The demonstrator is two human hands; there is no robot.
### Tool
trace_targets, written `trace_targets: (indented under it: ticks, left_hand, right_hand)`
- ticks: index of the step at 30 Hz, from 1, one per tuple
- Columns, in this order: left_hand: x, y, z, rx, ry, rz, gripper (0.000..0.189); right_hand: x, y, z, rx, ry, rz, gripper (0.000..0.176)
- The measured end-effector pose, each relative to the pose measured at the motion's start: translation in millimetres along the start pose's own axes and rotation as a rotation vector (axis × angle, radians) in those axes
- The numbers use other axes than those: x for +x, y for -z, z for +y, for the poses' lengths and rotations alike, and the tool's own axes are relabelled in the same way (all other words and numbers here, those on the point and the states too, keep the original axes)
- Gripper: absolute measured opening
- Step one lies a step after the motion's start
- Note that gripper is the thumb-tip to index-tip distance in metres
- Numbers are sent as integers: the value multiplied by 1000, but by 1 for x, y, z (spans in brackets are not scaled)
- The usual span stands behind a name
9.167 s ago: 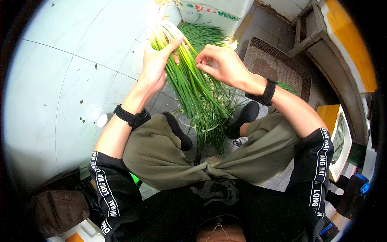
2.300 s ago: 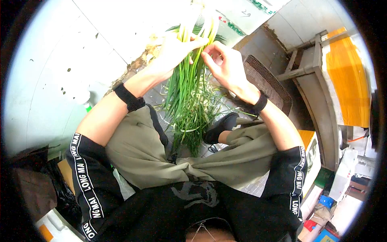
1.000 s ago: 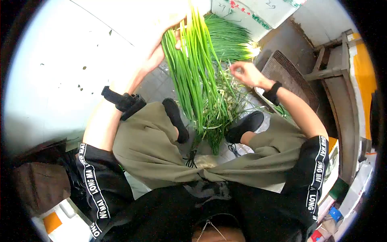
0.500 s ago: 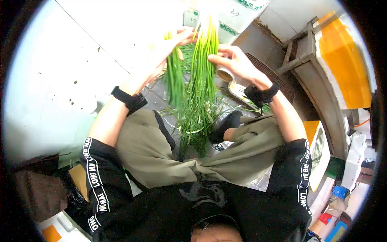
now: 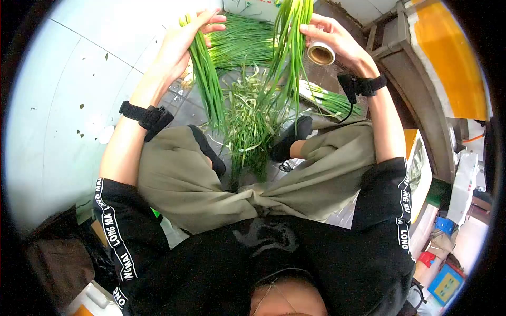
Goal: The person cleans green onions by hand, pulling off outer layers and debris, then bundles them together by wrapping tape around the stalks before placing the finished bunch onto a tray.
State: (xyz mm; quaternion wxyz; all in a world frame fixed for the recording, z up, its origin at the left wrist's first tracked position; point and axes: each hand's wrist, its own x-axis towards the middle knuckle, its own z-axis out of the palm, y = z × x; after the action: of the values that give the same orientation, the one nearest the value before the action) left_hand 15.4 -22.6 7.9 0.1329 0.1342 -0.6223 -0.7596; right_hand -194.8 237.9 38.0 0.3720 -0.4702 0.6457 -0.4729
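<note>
My left hand (image 5: 182, 39) holds a thin bunch of green chives (image 5: 204, 84) that hangs down toward my left foot. My right hand (image 5: 334, 39) grips a second, thicker bunch of chives (image 5: 284, 47) and also has a small roll of tape (image 5: 320, 52) against its palm. Between the two hanging bunches, a loose pile of chive trimmings (image 5: 247, 129) lies on the tiled floor between my black shoes. More chives (image 5: 240, 45) lie flat on the floor beyond my hands.
A white wall (image 5: 74, 79) runs along the left. A brown woven basket (image 5: 321, 92) holding some chives sits under my right wrist. A wooden bench with an orange top (image 5: 443, 58) stands at the right. A white box (image 5: 247, 5) is at the top.
The single bunch has been split in two. My left hand has carried one part to the left, my right hand holds the other part with the tape roll.
</note>
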Motion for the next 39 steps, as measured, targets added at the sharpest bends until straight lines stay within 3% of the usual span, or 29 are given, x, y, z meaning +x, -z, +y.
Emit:
trace_targets:
  ticks: [4, 7, 9, 11, 14, 23, 31, 34, 39]
  left_hand:
    - [-2, -11, -1, -65, -16, 106, 44]
    - [1, -19, -2, -45, -119, 168, 48]
    - [-3, -27, -2, -70, -163, 175, 48]
    - [0, -34, 1, -41, -141, 209, 49]
    - [3, -27, -4, -115, -128, 94, 53]
    - [-7, -32, 1, -52, -143, 3, 59]
    - [-5, -48, 5, 91, -82, 36, 45]
    - [-4, -51, 4, 90, -85, 55, 27]
    - [0, -40, -1, 88, -30, 76, 21]
  right_hand:
    - [2, -4, -1, -5, -24, -21, 33]
    - [9, -29, -2, -130, 81, -50, 31]
    - [13, -60, -5, -406, 244, 107, 31]
    - [14, -84, -9, -616, 174, 151, 30]
    - [11, -119, -13, -905, 200, 246, 26]
    - [12, -128, -33, -955, 256, 371, 22]
    - [21, -133, -31, -1073, 330, 338, 24]
    - [23, -133, -28, -1078, 332, 325, 27]
    - [19, -129, -28, -1013, 358, 274, 34]
